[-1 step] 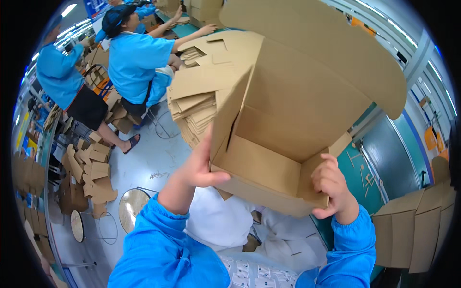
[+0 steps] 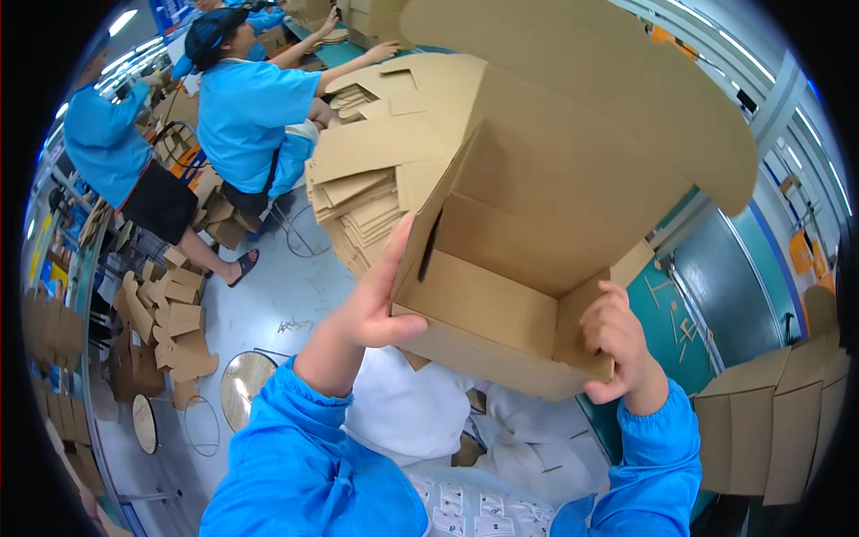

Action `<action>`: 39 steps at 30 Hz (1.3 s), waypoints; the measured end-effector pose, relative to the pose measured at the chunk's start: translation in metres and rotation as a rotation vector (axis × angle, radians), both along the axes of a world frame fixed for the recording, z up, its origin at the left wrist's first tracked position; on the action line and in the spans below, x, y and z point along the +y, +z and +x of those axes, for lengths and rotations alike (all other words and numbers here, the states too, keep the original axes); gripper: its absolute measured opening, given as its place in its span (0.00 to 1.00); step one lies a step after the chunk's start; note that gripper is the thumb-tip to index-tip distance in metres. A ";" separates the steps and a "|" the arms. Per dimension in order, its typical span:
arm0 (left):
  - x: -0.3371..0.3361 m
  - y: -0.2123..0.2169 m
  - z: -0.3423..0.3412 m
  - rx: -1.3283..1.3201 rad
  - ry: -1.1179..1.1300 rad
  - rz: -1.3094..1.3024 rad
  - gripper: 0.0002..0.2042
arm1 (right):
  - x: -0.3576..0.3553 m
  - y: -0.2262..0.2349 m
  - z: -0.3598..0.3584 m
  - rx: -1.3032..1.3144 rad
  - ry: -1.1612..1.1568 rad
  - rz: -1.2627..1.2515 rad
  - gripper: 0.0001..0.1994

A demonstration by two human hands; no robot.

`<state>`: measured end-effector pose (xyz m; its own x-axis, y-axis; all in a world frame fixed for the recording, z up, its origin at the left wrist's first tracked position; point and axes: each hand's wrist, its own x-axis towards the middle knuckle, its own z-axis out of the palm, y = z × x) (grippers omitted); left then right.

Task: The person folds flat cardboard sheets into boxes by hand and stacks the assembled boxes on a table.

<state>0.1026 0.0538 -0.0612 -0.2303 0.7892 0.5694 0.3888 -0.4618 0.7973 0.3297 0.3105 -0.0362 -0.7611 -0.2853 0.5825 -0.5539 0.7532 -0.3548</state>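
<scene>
Gripping the cardboard box [image 2: 488, 300], left hand [image 2: 371, 309] and right hand [image 2: 619, 345] fingers barely budged, so lid's [image 2: 599, 76] still open.

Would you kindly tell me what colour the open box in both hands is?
The open cardboard box is light brown, best seen in the head view.
</scene>
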 end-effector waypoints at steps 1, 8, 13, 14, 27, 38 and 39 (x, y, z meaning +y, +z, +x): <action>0.004 0.002 0.004 0.029 -0.019 0.026 0.42 | 0.004 -0.001 0.002 -0.026 -0.015 -0.018 0.20; 0.007 0.012 0.009 0.586 -0.045 0.146 0.22 | 0.013 -0.017 0.012 -0.006 -0.050 0.024 0.19; -0.005 0.047 0.002 0.831 -0.114 -0.056 0.33 | 0.007 -0.016 0.013 0.011 -0.051 0.076 0.19; -0.007 0.053 0.001 0.985 -0.118 -0.118 0.34 | 0.008 -0.017 0.013 0.020 -0.061 0.072 0.19; -0.008 0.054 -0.006 1.102 -0.035 -0.216 0.30 | -0.010 -0.011 0.012 0.037 0.029 0.154 0.17; -0.008 0.053 -0.009 1.242 -0.131 -0.326 0.20 | -0.013 -0.010 0.010 0.075 -0.010 0.210 0.16; -0.009 0.052 -0.010 1.377 -0.189 -0.404 0.17 | -0.014 -0.010 0.011 0.071 -0.009 0.203 0.16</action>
<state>0.0931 0.0447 -0.0088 0.4305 0.9025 -0.0159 0.9002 -0.4305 -0.0662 0.3403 0.2968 -0.0464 -0.7232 -0.3957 0.5661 -0.5650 0.8104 -0.1553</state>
